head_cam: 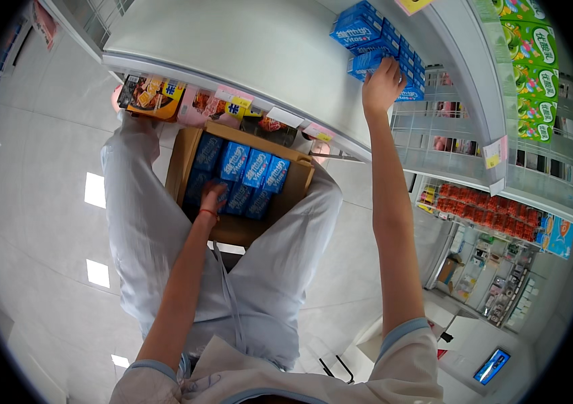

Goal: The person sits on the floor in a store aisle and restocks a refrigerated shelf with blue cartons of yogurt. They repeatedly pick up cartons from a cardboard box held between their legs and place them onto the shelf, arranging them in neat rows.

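My right hand (385, 83) reaches to the white shelf and grips a blue Vitasoy drink pack (365, 64) at the near side of a stack of matching packs (357, 28). Its fingers bend over the pack and hide part of it. Down between my knees, an open cardboard box (241, 231) holds several blue Vitasoy packs (256, 167) in two rows. My left hand (212, 197), with a red cord on its wrist, is inside this box. Its fingers touch a pack in the nearer row; whether they close around it is not visible.
The white shelf board (226, 35) spans the top. Boxed instant meals (152, 98) sit beneath its price-tag edge, behind the cardboard box. At right stand a wire rack (437, 118), green drink cartons (536, 76) on another shelf, and red packaged goods (488, 209) lower down.
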Motion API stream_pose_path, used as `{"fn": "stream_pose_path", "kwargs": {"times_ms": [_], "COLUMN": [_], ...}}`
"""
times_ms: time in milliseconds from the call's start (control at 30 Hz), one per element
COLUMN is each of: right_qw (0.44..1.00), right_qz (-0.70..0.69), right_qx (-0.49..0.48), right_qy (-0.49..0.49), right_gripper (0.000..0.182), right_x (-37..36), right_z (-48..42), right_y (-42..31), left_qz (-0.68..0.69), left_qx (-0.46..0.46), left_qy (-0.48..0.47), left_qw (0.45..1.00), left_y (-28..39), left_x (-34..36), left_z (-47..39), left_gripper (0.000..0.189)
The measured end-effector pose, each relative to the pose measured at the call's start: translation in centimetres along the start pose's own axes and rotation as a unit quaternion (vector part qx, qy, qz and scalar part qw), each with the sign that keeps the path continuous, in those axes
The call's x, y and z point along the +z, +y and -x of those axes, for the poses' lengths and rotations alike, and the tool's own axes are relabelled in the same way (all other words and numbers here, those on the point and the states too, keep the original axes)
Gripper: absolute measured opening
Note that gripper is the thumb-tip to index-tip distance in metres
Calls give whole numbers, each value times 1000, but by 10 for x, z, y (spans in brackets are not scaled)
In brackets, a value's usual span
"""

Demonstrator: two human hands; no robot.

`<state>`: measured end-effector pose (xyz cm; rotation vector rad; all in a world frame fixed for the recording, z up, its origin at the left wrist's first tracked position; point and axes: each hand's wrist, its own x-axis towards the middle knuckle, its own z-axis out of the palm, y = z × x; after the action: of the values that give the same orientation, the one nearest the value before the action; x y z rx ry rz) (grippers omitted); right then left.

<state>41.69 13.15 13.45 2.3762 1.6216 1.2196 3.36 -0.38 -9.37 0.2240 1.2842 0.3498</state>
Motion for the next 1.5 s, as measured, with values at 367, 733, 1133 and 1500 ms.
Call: {"fn": "stream_pose_path", "kwargs": {"times_ms": [367,733,1133,1500], "right_qw": [997,689,540,523], "right_qz": [-66,-611,-659,-676], "right_qx": [49,319,396,417], "right_qy": [-12,-223,-343,-310], "right_gripper": [51,15,15,16], "right_x": [3,-157,-187,-182], "right_z": [-8,258,290,287], "right_y": [10,-101,-125,-121], "left_qz": [66,-80,-217,-313], "left_qx": [-57,-51,-54,-76], "left_qy": [-68,-33,43,128], "left_qw": [994,995,974,938], "left_y": [20,19,37,37], "left_x": [4,19,56,50], "left_z": [-14,-14,-35,-59], "left_gripper": [50,54,72,86]}}
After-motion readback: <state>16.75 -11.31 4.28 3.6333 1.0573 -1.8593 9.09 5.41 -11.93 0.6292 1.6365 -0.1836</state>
